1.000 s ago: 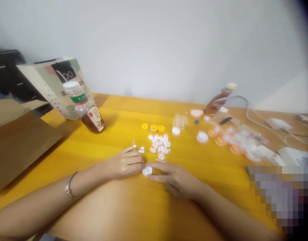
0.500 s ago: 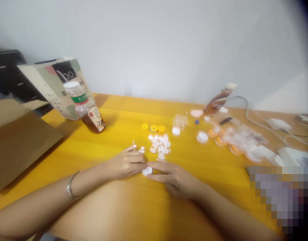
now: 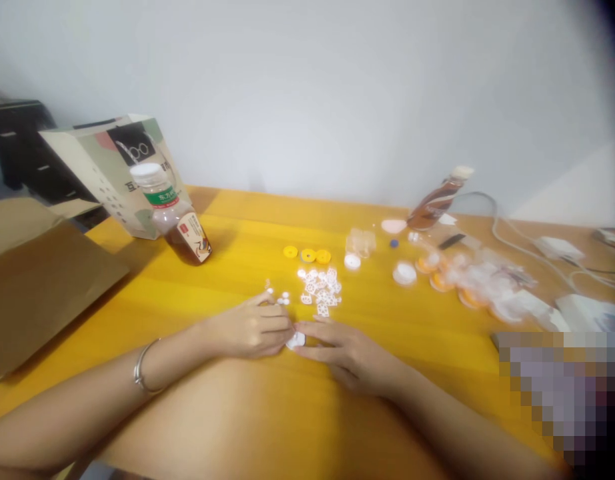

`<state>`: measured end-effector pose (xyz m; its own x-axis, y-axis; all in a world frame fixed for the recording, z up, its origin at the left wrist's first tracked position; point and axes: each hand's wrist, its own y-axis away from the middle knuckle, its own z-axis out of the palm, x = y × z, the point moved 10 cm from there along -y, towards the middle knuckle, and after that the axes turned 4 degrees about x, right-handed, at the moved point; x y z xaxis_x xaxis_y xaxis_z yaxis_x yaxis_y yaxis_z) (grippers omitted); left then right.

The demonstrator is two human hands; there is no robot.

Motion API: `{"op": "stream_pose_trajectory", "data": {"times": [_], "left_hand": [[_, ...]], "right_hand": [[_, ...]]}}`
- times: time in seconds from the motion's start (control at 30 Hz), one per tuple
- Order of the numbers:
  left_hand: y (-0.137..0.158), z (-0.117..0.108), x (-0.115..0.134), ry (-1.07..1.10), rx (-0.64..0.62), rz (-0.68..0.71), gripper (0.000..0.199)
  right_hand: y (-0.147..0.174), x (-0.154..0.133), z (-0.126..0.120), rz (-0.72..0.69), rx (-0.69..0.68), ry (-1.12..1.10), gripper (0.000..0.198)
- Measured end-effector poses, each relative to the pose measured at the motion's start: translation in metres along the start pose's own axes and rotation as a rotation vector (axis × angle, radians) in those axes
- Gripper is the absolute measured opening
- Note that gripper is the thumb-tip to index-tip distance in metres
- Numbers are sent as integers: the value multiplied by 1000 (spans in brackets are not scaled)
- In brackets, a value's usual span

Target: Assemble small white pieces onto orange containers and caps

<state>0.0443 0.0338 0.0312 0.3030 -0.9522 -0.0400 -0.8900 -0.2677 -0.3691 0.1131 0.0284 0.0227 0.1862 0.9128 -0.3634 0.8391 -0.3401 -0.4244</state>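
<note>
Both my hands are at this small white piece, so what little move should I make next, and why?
Perhaps press the small white piece gently with your left hand: those fingers bunch beside its left edge, and your right hand, fingertips at two sides of it, looks able to steady it.

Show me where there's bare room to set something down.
Bare tabletop lies between the green-labelled bottle and the yellow discs, and between the right hand and the white tub. It's crowded beyond that hand, where white cutouts cluster, and at far right among packaging and cables.
</note>
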Motion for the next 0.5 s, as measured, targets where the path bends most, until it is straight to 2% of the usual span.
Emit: {"op": "stream_pose_trajectory", "data": {"times": [0.5], "left_hand": [[1, -5, 6, -6, 59, 36, 21]], "right_hand": [[-2, -12, 0, -54, -24, 61, 43]]}}
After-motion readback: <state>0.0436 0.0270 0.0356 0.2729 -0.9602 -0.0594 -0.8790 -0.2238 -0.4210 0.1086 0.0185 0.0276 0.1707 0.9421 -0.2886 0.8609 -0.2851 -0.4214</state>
